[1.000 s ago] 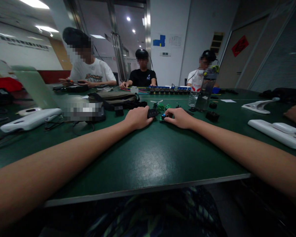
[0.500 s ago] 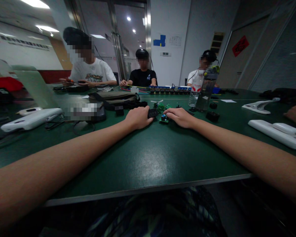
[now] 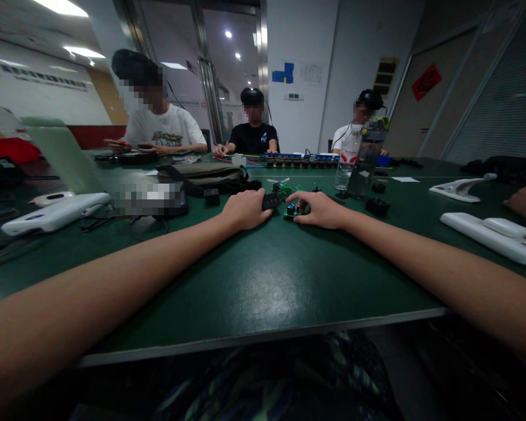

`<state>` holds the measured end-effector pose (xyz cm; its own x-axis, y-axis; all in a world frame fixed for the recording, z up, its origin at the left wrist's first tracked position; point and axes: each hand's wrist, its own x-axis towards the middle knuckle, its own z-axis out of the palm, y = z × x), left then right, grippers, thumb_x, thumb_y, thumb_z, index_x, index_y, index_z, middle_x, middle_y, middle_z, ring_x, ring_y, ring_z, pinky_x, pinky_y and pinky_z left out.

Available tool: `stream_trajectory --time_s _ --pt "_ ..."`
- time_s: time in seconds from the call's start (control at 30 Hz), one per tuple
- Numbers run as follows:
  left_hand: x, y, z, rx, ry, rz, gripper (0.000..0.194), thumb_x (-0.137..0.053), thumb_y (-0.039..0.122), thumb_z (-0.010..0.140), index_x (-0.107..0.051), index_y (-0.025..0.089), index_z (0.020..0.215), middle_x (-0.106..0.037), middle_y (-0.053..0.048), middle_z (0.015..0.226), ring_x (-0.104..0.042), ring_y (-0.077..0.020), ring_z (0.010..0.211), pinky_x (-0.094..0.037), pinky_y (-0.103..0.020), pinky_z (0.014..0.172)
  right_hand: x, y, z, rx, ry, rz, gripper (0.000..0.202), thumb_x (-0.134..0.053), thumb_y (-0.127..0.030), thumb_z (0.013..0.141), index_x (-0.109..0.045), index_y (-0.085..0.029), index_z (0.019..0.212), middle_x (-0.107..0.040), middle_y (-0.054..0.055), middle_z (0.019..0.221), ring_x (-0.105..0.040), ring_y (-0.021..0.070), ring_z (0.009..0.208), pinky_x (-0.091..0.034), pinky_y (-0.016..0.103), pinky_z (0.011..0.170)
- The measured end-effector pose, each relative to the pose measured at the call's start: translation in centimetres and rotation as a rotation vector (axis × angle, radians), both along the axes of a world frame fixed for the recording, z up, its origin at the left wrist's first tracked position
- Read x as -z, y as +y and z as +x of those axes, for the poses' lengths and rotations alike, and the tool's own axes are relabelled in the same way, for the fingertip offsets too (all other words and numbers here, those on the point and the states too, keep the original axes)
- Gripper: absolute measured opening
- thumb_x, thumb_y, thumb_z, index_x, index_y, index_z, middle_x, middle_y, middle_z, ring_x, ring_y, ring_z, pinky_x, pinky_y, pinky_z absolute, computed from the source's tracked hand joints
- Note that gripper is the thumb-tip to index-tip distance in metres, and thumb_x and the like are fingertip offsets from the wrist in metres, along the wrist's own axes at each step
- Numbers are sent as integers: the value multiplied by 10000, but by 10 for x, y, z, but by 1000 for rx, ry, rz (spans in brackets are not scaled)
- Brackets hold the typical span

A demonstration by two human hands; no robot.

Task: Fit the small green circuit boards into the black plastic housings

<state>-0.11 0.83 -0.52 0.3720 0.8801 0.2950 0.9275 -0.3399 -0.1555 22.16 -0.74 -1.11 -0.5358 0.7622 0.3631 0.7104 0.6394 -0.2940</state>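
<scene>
Circuit board (image 3: 291, 210) sits between parted right fingers (image 3: 304, 219), grip unclear; left fingers (image 3: 265, 215) clasp black block (image 3: 270, 202).

Board (image 3: 290, 213): green, with blue and black parts
Block (image 3: 270, 202): black — lighter marks on top
Table (image 3: 254, 275): dark green, pale grey along the edge
Bag (image 3: 206, 172): dull grey-brown
Left shirt (image 3: 175, 123): white — dark multicoloured print
Middle shirt (image 3: 249, 135): black, 1 small pale print
Bottle label (image 3: 349, 156): white and red
Wall sheet (image 3: 284, 72): blue, 1 yellow patch
Lap cloth (image 3: 267, 380): dark, streaked yellow-green
</scene>
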Motion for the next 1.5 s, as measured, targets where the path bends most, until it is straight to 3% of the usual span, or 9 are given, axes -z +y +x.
stream_trajectory --time_s 0.57,1.33,1.5 --pt "1 0 -1 62 11 22 471 -485 527 876 -561 175 1180 -698 -150 1158 -672 -338 1068 -535 -398 825 -1 -5 -1 0 20 -22 424 -705 -161 733 -657 -169 1154 -614 -16 799 -572 131 724 -419 265 726" --pt "1 1 -2 81 8 6 464 -482 525 881 -552 183 1187 -687 -141 1184 -662 -324 1082 -527 -387 842 0 -7 1 -4 89 -49 506 -688 -151 708 -578 -179 1200 -577 -34 793 -543 128 693 -410 256 691" --pt "1 1 -1 67 8 0 470 -487 515 879 -550 177 1199 -682 -149 1193 -657 -331 1087 -523 -401 859 1 -3 1 8 61 -24 392 -663 -160 754 -623 -171 1144 -572 -28 780 -532 121 690 -388 252 686"
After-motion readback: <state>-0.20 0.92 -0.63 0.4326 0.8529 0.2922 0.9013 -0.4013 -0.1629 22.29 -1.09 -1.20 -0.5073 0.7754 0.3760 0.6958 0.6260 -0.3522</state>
